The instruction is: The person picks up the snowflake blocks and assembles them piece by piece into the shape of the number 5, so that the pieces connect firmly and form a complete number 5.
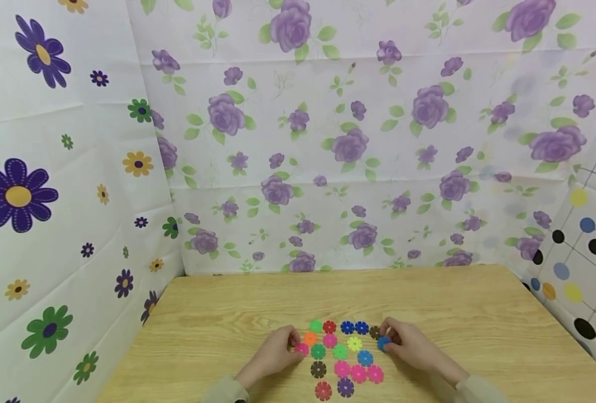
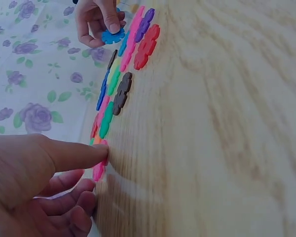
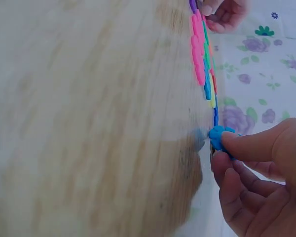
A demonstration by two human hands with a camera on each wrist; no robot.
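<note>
In the head view my left hand [image 1: 276, 351] is at the left side of a spread of notched plastic discs, its thumb and fingers on a pink disc [image 1: 302, 349]. The left wrist view shows the thumb lying over that pink disc [image 2: 98, 172], with the other fingers curled beneath. My right hand [image 1: 413, 346] pinches a blue disc [image 1: 382, 343] between thumb and fingers at the right side. This blue disc [image 3: 217, 136] is tilted, slightly off the table, in the right wrist view. Just behind it lies a brown disc [image 1: 375, 332], partly covered by the right fingers.
Between the hands several discs lie flat: dark blue [image 1: 347, 327], yellow [image 1: 354, 343], green [image 1: 340, 351] and orange [image 1: 310, 338] among them. A purple disc [image 1: 345, 387] and a red disc [image 1: 323, 390] are nearest me. Flowered cloth [image 1: 298, 140] hangs behind the wooden table [image 1: 217, 313].
</note>
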